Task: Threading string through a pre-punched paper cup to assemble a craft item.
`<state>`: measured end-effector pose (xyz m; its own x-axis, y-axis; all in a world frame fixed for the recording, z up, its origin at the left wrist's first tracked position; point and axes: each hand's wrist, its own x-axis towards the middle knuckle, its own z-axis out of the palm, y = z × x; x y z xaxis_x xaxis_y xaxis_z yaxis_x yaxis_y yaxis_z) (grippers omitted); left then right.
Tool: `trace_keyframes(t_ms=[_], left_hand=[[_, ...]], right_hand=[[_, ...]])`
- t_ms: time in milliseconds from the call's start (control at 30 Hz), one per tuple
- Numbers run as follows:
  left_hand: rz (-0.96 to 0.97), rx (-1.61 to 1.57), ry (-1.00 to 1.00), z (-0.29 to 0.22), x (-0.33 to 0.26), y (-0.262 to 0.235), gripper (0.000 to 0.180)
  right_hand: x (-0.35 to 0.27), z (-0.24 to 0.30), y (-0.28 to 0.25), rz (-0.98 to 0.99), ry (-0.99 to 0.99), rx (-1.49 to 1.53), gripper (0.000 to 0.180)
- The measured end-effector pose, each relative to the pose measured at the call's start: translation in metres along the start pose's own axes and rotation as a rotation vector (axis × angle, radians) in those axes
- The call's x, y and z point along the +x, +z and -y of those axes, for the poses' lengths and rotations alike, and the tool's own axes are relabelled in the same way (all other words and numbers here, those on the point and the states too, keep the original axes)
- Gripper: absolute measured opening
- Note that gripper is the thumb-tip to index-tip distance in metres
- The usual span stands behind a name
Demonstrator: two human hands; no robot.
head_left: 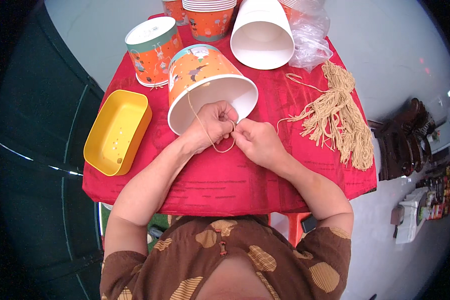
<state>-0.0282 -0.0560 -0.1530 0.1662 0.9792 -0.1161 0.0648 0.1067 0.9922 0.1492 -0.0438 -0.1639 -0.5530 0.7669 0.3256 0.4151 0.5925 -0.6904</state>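
An orange paper bucket (pixel 202 65) with a white rim lies tilted on its side, its open mouth toward me. A tan string (pixel 198 119) hangs from a point near the rim and loops down to my fingers. My left hand (pixel 214 122), in front of the bucket's mouth, pinches the string. Against it, my right hand (pixel 259 142) is closed on the string too, with thumb and finger together. The fingertips nearly meet at the bucket's lower right rim, and the exact knot or end between them is too small to make out.
A yellow plastic box (pixel 141 131) with small bits inside stands at the left. Behind are an upside-down orange bucket (pixel 153 52), stacked orange buckets (pixel 210 22), white nested buckets (pixel 260 37) and a clear plastic bag (pixel 309 42). A tan string bundle (pixel 341 107) lies right on the red tablecloth (pixel 225 192).
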Motion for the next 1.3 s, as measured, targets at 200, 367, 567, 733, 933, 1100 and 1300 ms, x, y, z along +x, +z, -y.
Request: trace_keyframes(t_ms=[200,367,567,733,933,1100,1300], left_hand=[[-0.031,0.096,0.068,0.007,0.002,0.001,0.012],[-0.043,0.119,0.160,0.014,0.004,0.004,0.012],[-0.030,0.043,0.117,0.009,0.002,0.002,0.013],[-0.026,0.068,0.119,0.005,0.001,0.003,0.016],[-0.028,0.158,0.176,0.013,0.004,0.001,0.014],[-0.125,0.311,0.302,0.015,0.003,0.009,0.009],[-0.262,0.596,0.475,0.011,-0.002,0.013,0.016]], right_hand=[[0.004,0.000,-0.009,0.047,0.199,0.522,0.009],[-0.002,0.014,-0.004,0.129,0.098,0.552,0.009],[-0.001,0.020,-0.009,-0.163,-0.139,0.191,0.007],[0.009,0.001,-0.012,-0.351,-0.182,-0.252,0.007],[0.012,-0.013,-0.005,-0.235,-0.216,-0.167,0.011],[0.018,-0.032,0.002,-0.255,-0.226,-0.062,0.009],[0.020,-0.033,0.005,-0.268,-0.145,0.040,0.012]])
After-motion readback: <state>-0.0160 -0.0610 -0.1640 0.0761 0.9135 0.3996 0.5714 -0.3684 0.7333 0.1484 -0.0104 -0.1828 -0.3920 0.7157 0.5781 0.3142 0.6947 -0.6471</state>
